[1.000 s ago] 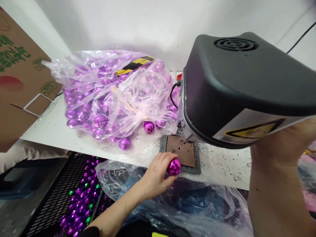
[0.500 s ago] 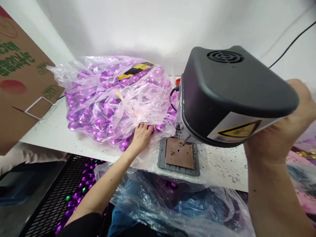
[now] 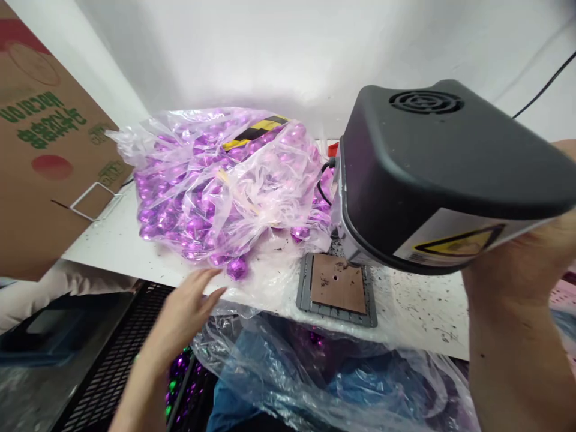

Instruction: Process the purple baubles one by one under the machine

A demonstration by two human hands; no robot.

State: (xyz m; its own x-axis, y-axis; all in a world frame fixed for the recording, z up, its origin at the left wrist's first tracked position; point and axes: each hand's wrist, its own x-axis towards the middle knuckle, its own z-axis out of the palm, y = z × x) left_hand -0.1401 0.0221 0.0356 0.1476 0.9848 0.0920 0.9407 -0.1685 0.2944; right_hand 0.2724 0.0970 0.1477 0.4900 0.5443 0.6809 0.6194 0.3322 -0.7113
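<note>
Left hand [image 3: 186, 306], grip open and empty, near a purple bauble [image 3: 237, 268].
Right hand [image 3: 522, 261] grip hidden behind the machine [image 3: 427, 174]; best to pinch the bauble clear of the bag [image 3: 216, 180].

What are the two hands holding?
Left hand holds nothing, open near the bag of balls. Right hand sits behind the machine; its grip cannot be told.

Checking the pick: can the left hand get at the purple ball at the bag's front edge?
Probably yes: the open left hand is close to the purple ball, with nothing between them.
</note>
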